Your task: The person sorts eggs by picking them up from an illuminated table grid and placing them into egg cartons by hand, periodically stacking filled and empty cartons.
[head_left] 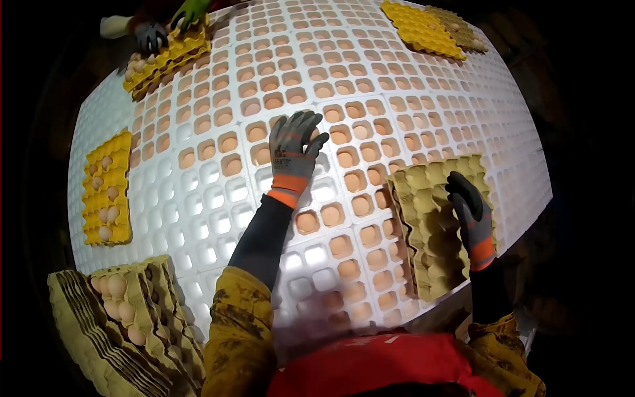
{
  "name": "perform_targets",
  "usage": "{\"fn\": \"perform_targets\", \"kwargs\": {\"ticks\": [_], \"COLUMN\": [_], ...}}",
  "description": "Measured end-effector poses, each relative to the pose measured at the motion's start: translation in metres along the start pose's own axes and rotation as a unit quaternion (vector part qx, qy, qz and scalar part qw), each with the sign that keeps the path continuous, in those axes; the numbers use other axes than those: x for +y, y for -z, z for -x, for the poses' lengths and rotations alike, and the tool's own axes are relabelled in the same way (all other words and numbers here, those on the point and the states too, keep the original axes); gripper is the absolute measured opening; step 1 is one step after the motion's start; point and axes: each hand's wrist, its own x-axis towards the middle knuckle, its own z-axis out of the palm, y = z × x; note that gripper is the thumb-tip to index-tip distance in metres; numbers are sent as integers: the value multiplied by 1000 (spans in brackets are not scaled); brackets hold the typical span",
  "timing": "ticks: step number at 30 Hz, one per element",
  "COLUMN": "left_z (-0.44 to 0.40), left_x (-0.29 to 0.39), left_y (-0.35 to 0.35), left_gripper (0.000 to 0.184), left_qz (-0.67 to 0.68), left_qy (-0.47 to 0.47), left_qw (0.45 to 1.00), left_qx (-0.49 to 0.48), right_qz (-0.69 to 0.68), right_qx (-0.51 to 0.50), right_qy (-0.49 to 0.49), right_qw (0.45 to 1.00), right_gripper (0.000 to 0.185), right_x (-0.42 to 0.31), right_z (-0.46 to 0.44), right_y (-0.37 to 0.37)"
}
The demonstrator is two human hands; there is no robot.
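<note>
My left hand (296, 144), in a grey and orange glove, reaches over the white celled tray (246, 187); its fingers are bent over an egg partly visible beside the thumb. Eggs (333, 214) sit in many of the cells around it, while cells to its lower left hold none. My right hand (468, 210), gloved alike, is over the right part of an olive-coloured carton tray (423, 198), its fingers curved and thumb apart. No egg shows in that carton. What lies under the right palm is hidden.
At the lower left stand stacked cartons (99, 337) with several eggs. A yellow tray (119, 178) with eggs lies at the left. Another person's gloved hands (152, 36) work at yellow trays (178, 59) at the upper left. More trays (420, 30) lie at the upper right.
</note>
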Motion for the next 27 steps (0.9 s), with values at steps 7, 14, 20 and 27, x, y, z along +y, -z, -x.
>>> {"fn": "perform_targets", "kwargs": {"ticks": [7,14,20,27], "left_z": [25,165,138,129], "left_x": [42,249,333,325], "left_y": [-29,-52,12,252], "left_gripper": [58,70,80,63], "left_qz": [-271,117,221,90], "left_qy": [51,269,236,228], "left_qw": [950,934,945,959], "left_qx": [-145,-204,-51,141], "right_qz": [218,5,-147,-255], "right_qx": [128,22,-16,-224], "right_qy": [36,-183,-43,138], "right_qw": [967,983,988,931], "right_gripper": [42,41,55,82], "right_x": [49,202,97,-58], "right_z": [65,73,73,88], "right_y": [105,182,199,25]}}
